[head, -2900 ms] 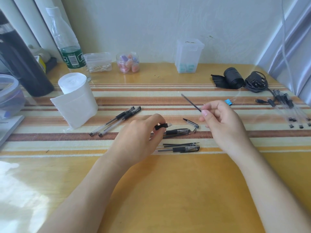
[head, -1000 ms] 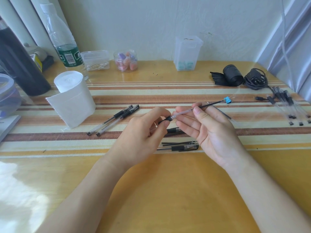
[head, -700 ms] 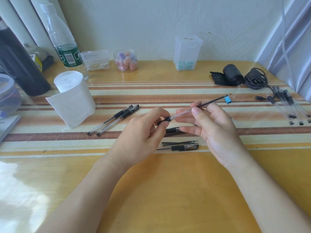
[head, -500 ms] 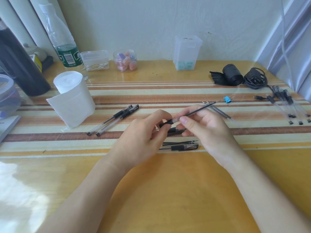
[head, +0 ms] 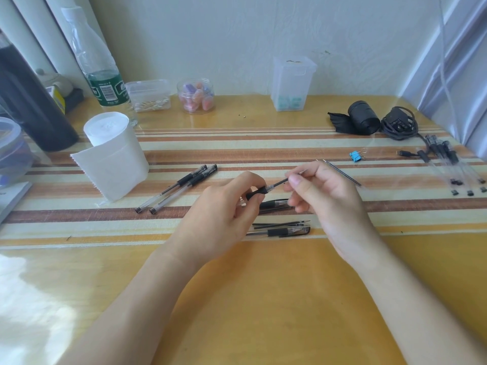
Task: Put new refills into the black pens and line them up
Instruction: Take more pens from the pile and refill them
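Pen barrel (head: 259, 192), clear with black grip, pinched by left hand (head: 218, 217); dark refill (head: 279, 183) by right hand (head: 329, 201)

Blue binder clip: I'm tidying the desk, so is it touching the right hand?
No, the blue binder clip lies on the table by itself, clearly apart from the right hand.

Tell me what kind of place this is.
Probably a desk at home, pushed against a wall: a water bottle, a box of cotton swabs and a toilet-paper roll share it with loose pens.
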